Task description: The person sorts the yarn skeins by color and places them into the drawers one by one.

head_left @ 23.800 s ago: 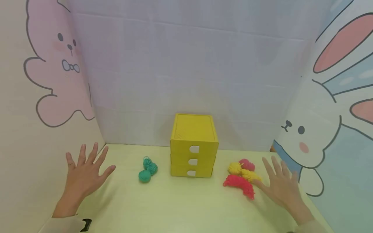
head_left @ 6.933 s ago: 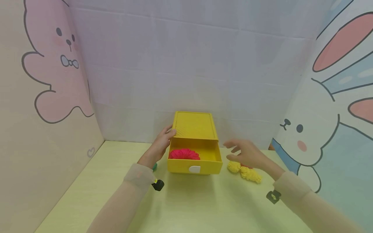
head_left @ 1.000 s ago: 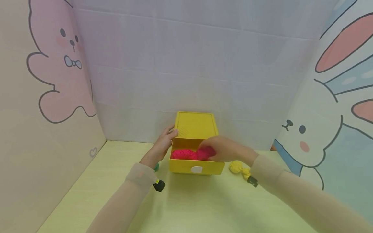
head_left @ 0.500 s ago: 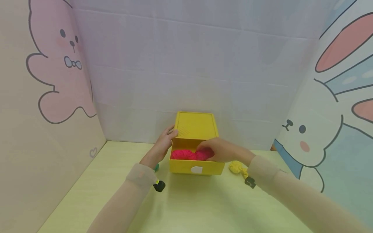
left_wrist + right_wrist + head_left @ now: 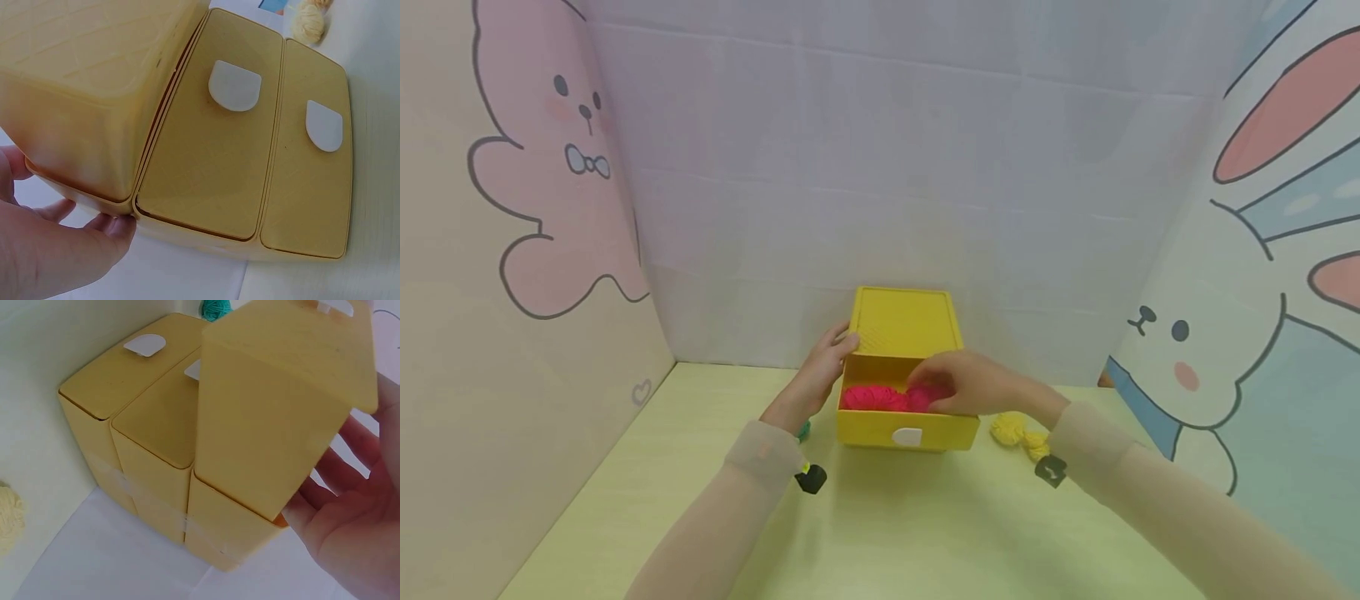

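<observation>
The yellow drawer box (image 5: 906,321) stands against the back wall, its top drawer (image 5: 868,431) pulled out. My left hand (image 5: 815,379) grips the box at its left side, thumb at the top front corner. In the left wrist view its fingers (image 5: 56,210) lie along the box's edge. My right hand (image 5: 967,382) is down in the right half of the drawer, thumb and fingers around a pink ball of yarn (image 5: 922,398). Left of that lies a longer bundle of pink yarn (image 5: 872,398). In the right wrist view the right hand (image 5: 359,506) shows beside the drawer's wall, the yarn hidden.
Two yellow balls of yarn (image 5: 1009,428) lie on the table right of the box, partly behind the right wrist. Teal yarn (image 5: 804,432) peeks out beside the left wrist. Both lower drawers (image 5: 209,137), with white tabs, are closed. Printed walls flank the table.
Since the earliest frame, the top drawer has come out and pink yarn has gone from the table into it. Over the last second my right hand shifts only slightly at the pink ball; the left stays put.
</observation>
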`<state>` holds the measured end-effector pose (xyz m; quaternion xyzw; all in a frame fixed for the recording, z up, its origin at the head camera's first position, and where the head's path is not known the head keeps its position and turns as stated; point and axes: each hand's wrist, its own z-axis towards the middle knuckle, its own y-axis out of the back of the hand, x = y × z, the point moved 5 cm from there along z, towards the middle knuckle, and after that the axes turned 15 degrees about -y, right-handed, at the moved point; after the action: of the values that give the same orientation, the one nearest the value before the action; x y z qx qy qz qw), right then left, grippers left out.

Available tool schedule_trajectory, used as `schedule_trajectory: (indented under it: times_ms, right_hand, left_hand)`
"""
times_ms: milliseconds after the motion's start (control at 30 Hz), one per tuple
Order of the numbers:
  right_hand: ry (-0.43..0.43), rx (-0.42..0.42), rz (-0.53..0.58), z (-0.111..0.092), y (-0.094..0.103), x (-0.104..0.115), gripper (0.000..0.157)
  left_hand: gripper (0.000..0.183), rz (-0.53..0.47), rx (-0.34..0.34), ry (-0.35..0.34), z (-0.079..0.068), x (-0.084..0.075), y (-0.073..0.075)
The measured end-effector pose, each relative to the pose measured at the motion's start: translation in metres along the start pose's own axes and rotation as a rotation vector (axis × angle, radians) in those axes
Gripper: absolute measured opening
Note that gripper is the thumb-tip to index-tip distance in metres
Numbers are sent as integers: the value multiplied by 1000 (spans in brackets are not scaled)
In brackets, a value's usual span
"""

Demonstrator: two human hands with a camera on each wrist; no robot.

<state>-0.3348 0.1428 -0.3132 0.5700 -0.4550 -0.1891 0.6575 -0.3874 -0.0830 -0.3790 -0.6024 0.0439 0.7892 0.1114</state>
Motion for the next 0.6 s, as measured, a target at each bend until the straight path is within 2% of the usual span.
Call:
schedule_trajectory:
  times_ms: [167,267,433,600]
  right_hand:
    - [-62,-21,56,-8,8,-3,40]
    - [-68,-74,103,-16,16,-6,40]
    - [-67,-158,242,-30,23,-18,37]
    - [-142,-221,318,-45,22,-32,38]
  left_hand:
    - [65,6,-9,10,-1,-1,0]
    - [65,6,-9,11,-2,-2,0]
    - [65,3,-5,2,-2,-3,-1]
    - [64,2,-2,-4,-1,-3,-2]
